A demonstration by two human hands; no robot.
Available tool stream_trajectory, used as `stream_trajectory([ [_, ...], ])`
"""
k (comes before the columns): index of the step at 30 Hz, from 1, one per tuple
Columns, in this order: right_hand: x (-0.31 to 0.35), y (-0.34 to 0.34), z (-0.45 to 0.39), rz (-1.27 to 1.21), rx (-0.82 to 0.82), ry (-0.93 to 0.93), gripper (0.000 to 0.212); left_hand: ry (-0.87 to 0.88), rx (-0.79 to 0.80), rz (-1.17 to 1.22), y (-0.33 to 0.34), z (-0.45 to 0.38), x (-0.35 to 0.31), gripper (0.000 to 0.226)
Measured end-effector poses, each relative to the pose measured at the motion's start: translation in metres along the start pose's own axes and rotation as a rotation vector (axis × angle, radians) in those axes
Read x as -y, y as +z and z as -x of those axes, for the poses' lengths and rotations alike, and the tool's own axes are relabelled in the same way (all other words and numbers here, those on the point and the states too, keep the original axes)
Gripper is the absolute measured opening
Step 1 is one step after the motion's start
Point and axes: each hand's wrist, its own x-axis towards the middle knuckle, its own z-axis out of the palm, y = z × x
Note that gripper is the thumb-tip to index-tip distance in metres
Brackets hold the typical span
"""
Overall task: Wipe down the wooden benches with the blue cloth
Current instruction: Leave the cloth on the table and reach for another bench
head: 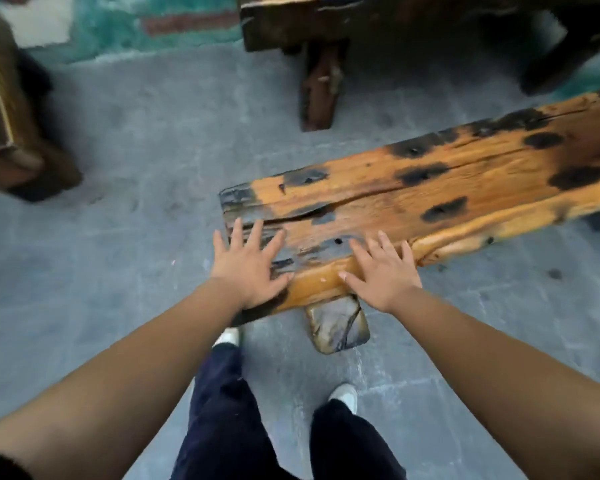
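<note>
An orange wooden bench [430, 188] with black scorch marks runs from the centre to the right edge. Its near end rests on a stone-like leg [336, 323]. My left hand [246, 265] lies flat on the bench's near left corner, fingers spread and empty. On the near edge, a little to the right, my right hand [383, 271] rests the same way, fingers apart, holding nothing. No blue cloth is in view.
A dark wooden table [291, 26] with a leg [321, 84] stands behind the bench. Another wooden piece [11, 133] sits at the left edge. The floor is grey concrete. My legs and white shoes [343, 394] stand below the bench end.
</note>
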Motion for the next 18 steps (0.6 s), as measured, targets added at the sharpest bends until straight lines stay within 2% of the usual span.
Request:
stream_trajectory([
  [4, -0.008, 0.004, -0.009, 0.042, -0.038, -0.097, 0.077, -0.126, 0.102, 0.086, 0.04, 0.036, -0.02, 0.084],
  [7, -0.009, 0.007, -0.019, 0.052, -0.134, -0.144, 0.07, -0.19, 0.062, 0.197, 0.059, 0.042, -0.033, 0.081],
  [10, -0.011, 0.005, -0.028, 0.078, -0.218, -0.154, 0.059, -0.239, -0.047, 0.203, 0.061, 0.035, -0.042, 0.077],
  [14, 0.003, 0.014, -0.039, 0.188, -0.426, -0.151, 0.064, -0.245, -0.216, 0.159, 0.064, 0.024, -0.044, 0.069],
  [18, 0.004, 0.047, -0.051, 0.189, -0.725, -0.12, 0.056, -0.182, -0.588, 0.018, 0.094, 0.011, -0.039, 0.05],
])
